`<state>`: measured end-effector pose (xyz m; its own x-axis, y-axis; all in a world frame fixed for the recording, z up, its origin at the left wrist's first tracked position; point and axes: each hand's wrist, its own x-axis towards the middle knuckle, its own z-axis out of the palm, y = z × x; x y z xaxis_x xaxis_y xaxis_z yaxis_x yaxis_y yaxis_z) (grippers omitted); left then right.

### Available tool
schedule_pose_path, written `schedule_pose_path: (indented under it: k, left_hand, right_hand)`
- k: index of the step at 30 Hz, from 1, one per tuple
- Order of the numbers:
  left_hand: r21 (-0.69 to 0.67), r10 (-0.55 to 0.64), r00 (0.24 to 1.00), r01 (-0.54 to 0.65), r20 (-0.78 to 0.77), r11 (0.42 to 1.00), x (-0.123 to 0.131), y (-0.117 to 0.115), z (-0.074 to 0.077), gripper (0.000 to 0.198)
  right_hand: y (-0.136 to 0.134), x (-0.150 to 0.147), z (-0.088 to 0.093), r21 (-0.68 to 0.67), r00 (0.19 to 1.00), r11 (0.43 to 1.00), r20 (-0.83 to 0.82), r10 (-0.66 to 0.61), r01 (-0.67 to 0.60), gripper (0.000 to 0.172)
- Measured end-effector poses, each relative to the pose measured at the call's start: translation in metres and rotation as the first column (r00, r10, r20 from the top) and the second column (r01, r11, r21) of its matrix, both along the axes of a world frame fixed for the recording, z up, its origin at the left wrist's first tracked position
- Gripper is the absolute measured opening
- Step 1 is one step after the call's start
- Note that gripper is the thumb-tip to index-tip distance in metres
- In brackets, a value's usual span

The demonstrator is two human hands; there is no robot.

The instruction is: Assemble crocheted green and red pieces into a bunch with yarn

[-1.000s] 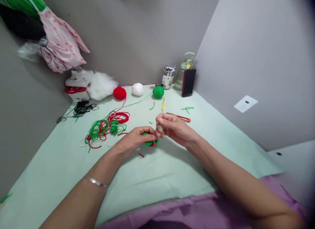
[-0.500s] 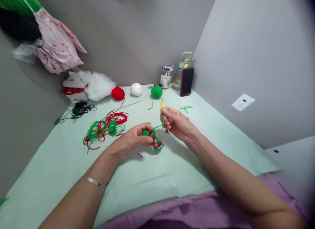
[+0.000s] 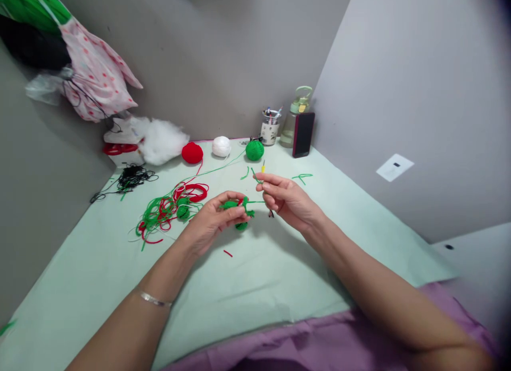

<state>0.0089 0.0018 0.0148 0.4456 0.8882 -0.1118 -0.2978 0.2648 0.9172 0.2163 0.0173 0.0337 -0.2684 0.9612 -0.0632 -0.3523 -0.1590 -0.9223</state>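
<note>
My left hand (image 3: pixel 217 219) is closed round a small green and red crocheted piece (image 3: pixel 248 207), which is held above the table. A green yarn strand (image 3: pixel 256 202) runs level from that piece to my right hand (image 3: pixel 285 199). The fingers of my right hand pinch the strand, and its loose end sticks up past the fingertips. Just behind my right hand, a thin tool with a yellow handle (image 3: pixel 263 168) is partly hidden. A small dark and pink item (image 3: pixel 271 213) lies under the right fingers.
Tangled green and red yarn (image 3: pixel 162 211) lies left of my hands. Behind stand red (image 3: pixel 192 153), white (image 3: pixel 221 146) and green (image 3: pixel 254 150) yarn balls, white stuffing (image 3: pixel 159 141), a pen cup (image 3: pixel 270 130), a bottle (image 3: pixel 288 127) and a phone (image 3: pixel 303 135). Black yarn (image 3: pixel 133 178) sits far left.
The crocheted piece has turned and moved slightly left and up in my left hand. The strand is now level, and its end points up and left instead of hanging down.
</note>
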Motion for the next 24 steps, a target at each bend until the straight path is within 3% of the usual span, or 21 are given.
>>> schedule_pose_path:
  k: [3, 10, 14, 20, 22, 24]
  left_hand:
    - [0.010, 0.088, 0.996, -0.088, 0.012, 0.996, 0.0047, 0.0011, -0.0039, 0.023]
    - [0.101, 0.292, 0.951, -0.282, -0.101, 0.954, 0.0086, 0.0019, -0.0046, 0.025]
    - [0.106, 0.286, 0.956, -0.278, -0.071, 0.955, 0.0075, 0.0024, -0.0030, 0.029]
    - [0.209, 0.299, 0.939, -0.263, -0.168, 0.942, 0.0059, 0.0020, -0.0085, 0.033]
    - [0.268, 0.334, 0.925, -0.280, -0.182, 0.922, 0.0062, 0.0015, -0.0093, 0.031]
    - [0.327, 0.372, 0.911, -0.301, -0.180, 0.896, 0.0065, 0.0013, -0.0093, 0.029]
  right_hand:
    - [0.0005, -0.0012, -0.0004, -0.014, 0.999, 1.000, -0.027, -0.019, 0.018, 0.029]
    - [-0.0025, -0.0034, 0.0007, 0.024, 0.999, 1.000, -0.033, -0.019, 0.020, 0.022]
    - [-0.0050, -0.0047, 0.0027, 0.060, 1.000, 0.998, -0.022, -0.019, 0.021, 0.020]
    - [-0.0045, -0.0053, 0.0009, 0.097, 0.999, 0.995, 0.038, -0.010, 0.007, 0.019]
    - [-0.0055, -0.0052, 0.0006, 0.175, 0.994, 0.984, 0.105, -0.007, -0.011, 0.016]
    - [-0.0083, -0.0057, 0.0005, 0.343, 0.971, 0.937, 0.236, -0.027, -0.057, 0.012]
